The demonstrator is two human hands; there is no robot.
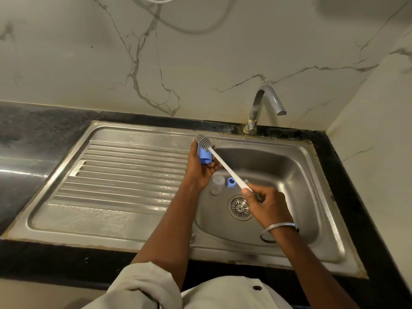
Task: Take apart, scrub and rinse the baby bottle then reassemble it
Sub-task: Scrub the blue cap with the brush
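Observation:
My left hand [198,170] grips a blue cylindrical bottle part [204,156] above the left rim of the sink basin. My right hand [265,204] pinches the white handle of a bottle brush [225,167]. The brush's grey bristle head [202,141] lies against the top of the blue part. In the basin below stands a clear bottle body [217,183]. Beside it lies a small blue ring [230,182]. A small clear piece sits just right of the ring, partly hidden by the brush handle.
The steel sink [312,166] has a round drain strainer [239,207] in the basin and a ribbed draining board [124,172] on the left. A curved tap [263,103] stands at the back, no water running. Black counter [33,139] surrounds it; marble wall behind and at right.

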